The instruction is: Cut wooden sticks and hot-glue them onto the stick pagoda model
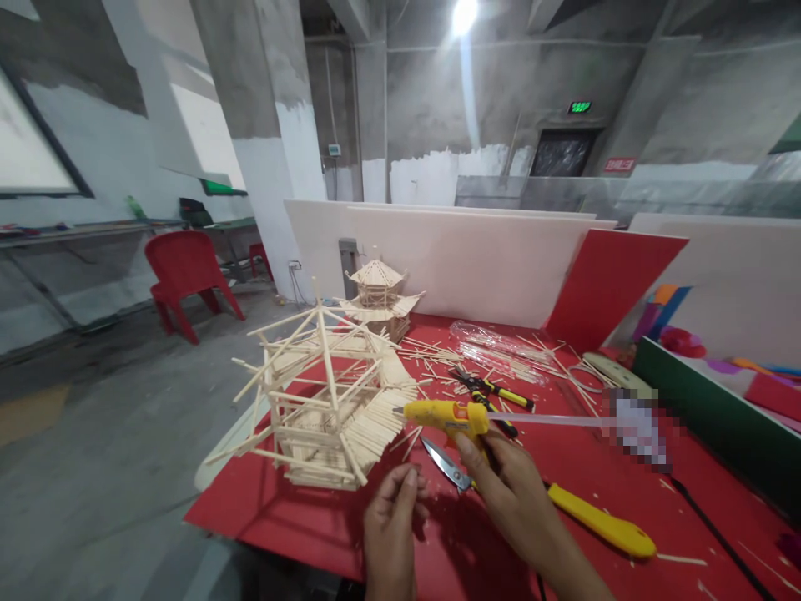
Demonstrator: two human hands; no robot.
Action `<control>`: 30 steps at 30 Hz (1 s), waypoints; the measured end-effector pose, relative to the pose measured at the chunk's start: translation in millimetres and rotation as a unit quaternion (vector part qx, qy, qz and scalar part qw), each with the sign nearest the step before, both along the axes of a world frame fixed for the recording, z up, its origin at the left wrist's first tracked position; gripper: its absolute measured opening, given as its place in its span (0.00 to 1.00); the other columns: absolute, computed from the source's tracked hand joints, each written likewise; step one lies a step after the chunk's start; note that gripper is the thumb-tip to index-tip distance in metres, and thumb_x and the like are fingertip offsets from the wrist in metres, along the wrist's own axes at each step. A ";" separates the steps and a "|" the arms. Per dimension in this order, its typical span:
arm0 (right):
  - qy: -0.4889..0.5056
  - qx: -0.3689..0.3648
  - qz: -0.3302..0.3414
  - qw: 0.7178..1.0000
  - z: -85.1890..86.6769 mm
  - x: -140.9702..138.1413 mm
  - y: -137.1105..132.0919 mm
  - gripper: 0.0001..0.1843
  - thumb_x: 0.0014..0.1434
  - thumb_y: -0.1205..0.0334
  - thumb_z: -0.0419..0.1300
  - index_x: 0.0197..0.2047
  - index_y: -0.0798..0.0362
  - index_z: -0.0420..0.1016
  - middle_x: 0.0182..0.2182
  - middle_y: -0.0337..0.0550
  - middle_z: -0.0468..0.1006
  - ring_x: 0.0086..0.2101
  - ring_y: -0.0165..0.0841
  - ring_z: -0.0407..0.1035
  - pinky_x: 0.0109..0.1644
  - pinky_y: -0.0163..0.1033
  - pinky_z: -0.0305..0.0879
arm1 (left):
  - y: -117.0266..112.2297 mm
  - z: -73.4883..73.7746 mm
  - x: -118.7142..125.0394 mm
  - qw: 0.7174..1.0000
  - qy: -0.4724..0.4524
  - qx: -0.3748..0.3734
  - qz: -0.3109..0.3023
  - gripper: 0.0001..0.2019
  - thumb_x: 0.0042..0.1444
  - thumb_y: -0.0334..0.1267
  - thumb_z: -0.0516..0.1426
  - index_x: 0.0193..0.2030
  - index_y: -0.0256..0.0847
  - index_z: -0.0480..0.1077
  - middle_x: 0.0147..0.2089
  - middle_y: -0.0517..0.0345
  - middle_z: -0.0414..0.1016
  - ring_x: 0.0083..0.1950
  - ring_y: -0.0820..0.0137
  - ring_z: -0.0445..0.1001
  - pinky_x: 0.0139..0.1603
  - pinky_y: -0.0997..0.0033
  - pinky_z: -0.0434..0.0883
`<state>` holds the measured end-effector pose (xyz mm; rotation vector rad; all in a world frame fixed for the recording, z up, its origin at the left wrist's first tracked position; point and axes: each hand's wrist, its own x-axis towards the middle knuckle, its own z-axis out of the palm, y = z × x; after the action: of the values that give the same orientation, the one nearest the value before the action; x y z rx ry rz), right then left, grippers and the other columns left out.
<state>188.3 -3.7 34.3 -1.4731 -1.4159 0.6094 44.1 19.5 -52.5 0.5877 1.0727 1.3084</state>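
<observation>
My right hand (510, 480) is wrapped round a yellow hot glue gun (444, 415). A long clear glue stick (554, 420) sticks out of its back end. The nozzle points left, close to the slatted roof of a wooden-stick pavilion model (325, 401). This model has an open frame of sticks above, with part of the lower roof covered. Just right of its base, my left hand (394, 509) has thumb and fingers pinched together; whatever may be between them is hidden. Scissors with yellow handles (601, 519) lie under and beside my right hand, blades toward the model.
Behind stands a smaller pavilion model (377, 292). Pliers with black-and-yellow handles (501, 394), loose sticks (431, 355) and a plastic bag of sticks (501, 351) lie on the red tabletop (300, 534). A green-sided box (719, 426) borders the right; a black cable (713, 522) runs nearby.
</observation>
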 end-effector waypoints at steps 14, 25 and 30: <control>-0.007 -0.014 -0.001 1.000 2.5 -5.3 -2.7 0.23 0.66 0.41 0.52 0.33 0.51 0.72 0.30 0.43 0.75 0.31 0.35 0.66 0.36 0.36 0.61 | -2.0 0.2 -2.3 1.000 -0.008 -0.002 -0.005 0.26 0.36 0.55 0.72 0.35 0.35 0.79 0.27 0.54 0.79 0.22 0.74 0.70 0.20 0.78 0.64; -0.021 -0.009 -0.056 0.998 0.2 8.2 -21.7 0.25 0.63 0.39 0.55 0.27 0.51 0.72 0.23 0.40 0.71 0.25 0.32 0.63 0.29 0.35 0.60 | -3.5 -4.4 -0.4 1.000 -0.008 -0.002 -0.016 0.26 0.36 0.56 0.72 0.35 0.36 0.79 0.27 0.54 0.78 0.21 0.76 0.70 0.19 0.79 0.62; -0.006 -0.011 -0.024 1.000 1.4 0.2 -8.2 0.23 0.65 0.40 0.53 0.33 0.51 0.74 0.29 0.42 0.75 0.30 0.34 0.67 0.34 0.35 0.62 | -3.4 -2.9 -1.3 1.000 -0.003 0.000 -0.017 0.27 0.36 0.57 0.72 0.35 0.36 0.79 0.27 0.54 0.79 0.22 0.75 0.70 0.20 0.79 0.63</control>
<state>188.5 -11.9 35.7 -1.5257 -1.3828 0.5893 42.8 16.1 -55.3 0.5988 1.0544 1.2792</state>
